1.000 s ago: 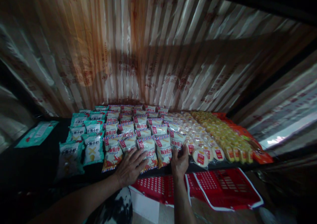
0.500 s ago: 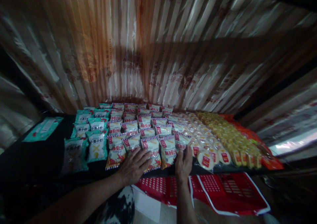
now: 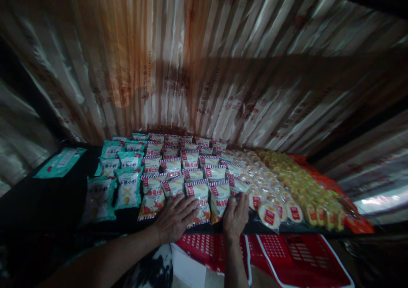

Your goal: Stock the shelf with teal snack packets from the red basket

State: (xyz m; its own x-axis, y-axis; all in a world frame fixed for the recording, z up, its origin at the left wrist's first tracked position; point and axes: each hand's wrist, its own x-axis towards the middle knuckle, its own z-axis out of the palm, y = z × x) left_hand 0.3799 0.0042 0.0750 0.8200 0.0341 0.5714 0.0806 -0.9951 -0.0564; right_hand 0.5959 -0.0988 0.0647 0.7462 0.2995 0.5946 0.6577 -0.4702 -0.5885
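Rows of white and orange snack bags [image 3: 198, 199] with striped edges stand on a black shelf [image 3: 57, 199]. My left hand [image 3: 177, 217] lies spread over the lower part of the front-row bags, palm down, gripping none of them. At the right end of that row, my right hand [image 3: 236, 215] rests against a snack bag [image 3: 237, 185], fingers stretched upward and thumb apart. Beside it are round, clear-wrapped white cakes [image 3: 269, 216] with red labels. Teal snack bags [image 3: 128, 190] stand left of my left hand.
One teal bag [image 3: 60, 162] lies flat at the far left. Yellow packets [image 3: 318, 209] and orange-red packages [image 3: 358, 224] fill the right side. Red shopping baskets [image 3: 306, 258] sit below the shelf's front edge. A crinkled, printed sheet [image 3: 204, 67] hangs behind.
The view has shifted slightly, so the shelf sits a little lower and to the right. My right hand has moved slightly left against the bags. My left hand stays spread on the front row.
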